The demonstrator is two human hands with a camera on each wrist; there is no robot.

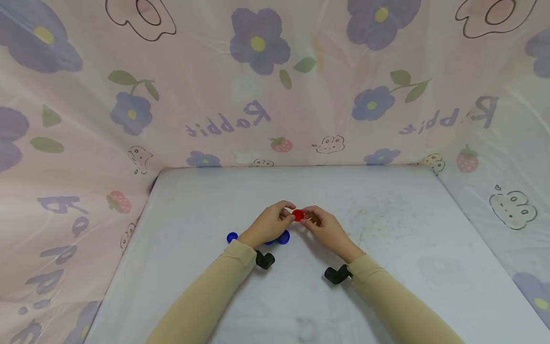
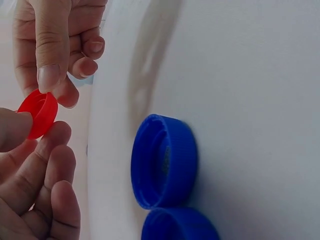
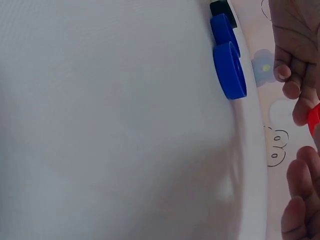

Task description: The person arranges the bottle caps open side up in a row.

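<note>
Here both hands, left (image 1: 268, 223) and right (image 1: 323, 224), pinch one red cap (image 1: 298, 215).

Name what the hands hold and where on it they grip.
Both hands, left hand and right hand, pinch one red cap by its rim.

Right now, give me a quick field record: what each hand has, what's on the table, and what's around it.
left hand: pinches the red cap at its rim
right hand: pinches the same red cap from the other side
red cap: held above the table, between both hands
blue caps: at least three lying on the table, by the left hand
surroundings: pink flowered cloth behind and at both sides
</note>
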